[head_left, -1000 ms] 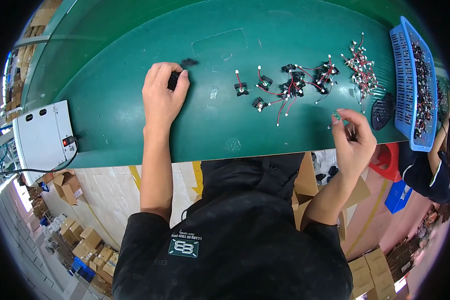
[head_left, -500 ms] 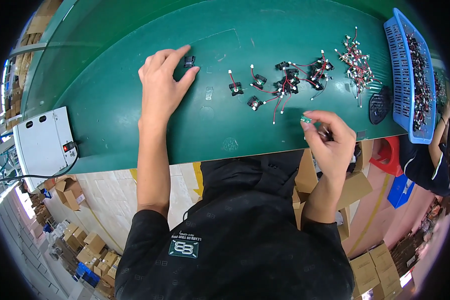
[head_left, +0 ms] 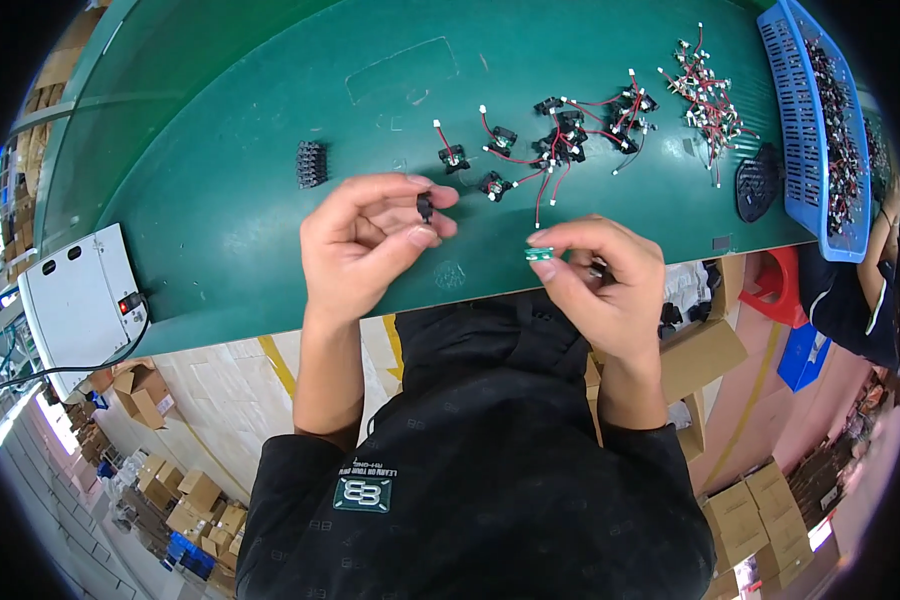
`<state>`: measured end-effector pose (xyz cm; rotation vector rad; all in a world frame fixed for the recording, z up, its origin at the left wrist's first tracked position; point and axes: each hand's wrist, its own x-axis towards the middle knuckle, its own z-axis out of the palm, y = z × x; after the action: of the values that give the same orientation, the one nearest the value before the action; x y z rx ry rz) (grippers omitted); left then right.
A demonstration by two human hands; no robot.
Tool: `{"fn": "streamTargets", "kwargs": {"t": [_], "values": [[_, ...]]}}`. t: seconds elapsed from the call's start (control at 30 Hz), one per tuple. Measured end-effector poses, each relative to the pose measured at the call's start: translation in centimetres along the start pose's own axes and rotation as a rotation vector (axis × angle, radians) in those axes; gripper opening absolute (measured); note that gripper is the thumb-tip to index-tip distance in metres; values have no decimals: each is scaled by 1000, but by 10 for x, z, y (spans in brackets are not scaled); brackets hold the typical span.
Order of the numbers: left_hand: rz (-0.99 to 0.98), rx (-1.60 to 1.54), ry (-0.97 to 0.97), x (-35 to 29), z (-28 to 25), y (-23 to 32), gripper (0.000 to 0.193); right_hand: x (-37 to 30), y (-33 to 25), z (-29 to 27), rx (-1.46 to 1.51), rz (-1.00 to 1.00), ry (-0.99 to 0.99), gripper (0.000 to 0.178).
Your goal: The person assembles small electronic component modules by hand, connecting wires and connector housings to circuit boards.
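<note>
My left hand (head_left: 365,240) pinches a small black plastic part (head_left: 425,207) between thumb and fingertips, just above the green table (head_left: 230,250). Opposite it, my right hand (head_left: 610,285) grips a tiny green circuit board (head_left: 539,254) by its edge, a short gap away from the black part. Something dark and shiny shows among the curled fingers of that hand; its kind is unclear. A compact block of black plastic parts (head_left: 311,164) lies beyond my left hand. Past both hands are several black parts (head_left: 567,137) with boards and red-and-black wires ending in white plugs.
A heap of wired white connectors (head_left: 708,105) lies far right, near a flat black piece (head_left: 758,184). The blue basket (head_left: 805,140) at the right end is full of small parts. A white metal box (head_left: 85,300) stands at left. Another person's arm (head_left: 890,225) shows beyond the basket.
My left hand has drawn back toward me, lifting the small black part off the table and uncovering the block. My right hand has moved left with the circuit board; the view has shifted slightly.
</note>
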<state>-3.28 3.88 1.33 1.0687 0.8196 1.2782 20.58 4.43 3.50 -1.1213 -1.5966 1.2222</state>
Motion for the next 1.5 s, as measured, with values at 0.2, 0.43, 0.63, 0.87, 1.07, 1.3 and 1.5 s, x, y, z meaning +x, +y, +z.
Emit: {"fn": "streamTargets", "kwargs": {"t": [0.2, 0.43, 0.63, 0.87, 1.07, 1.3, 1.5], "values": [[14, -235, 78, -14, 20, -16, 41, 2, -10, 10, 126, 185, -75, 16], [138, 24, -20, -16, 10, -30, 41, 14, -12, 12, 172, 426, -201, 17], [177, 248, -61, -12, 4, -24, 39, 26, -12, 20, 110, 398, -308, 21], [174, 340, -156, -10, -4, -19, 37, 27, -5, 24, 96, 412, -367, 20], [201, 529, -250, -6, -8, -10, 35, 25, 2, 26, 111, 407, -401, 18], [252, 731, -296, -5, -5, 1, 35, 23, 11, 26, 236, 488, -481, 17], [282, 786, -287, -8, -1, -2, 36, 20, 19, 27, 279, 491, -498, 12]]}}
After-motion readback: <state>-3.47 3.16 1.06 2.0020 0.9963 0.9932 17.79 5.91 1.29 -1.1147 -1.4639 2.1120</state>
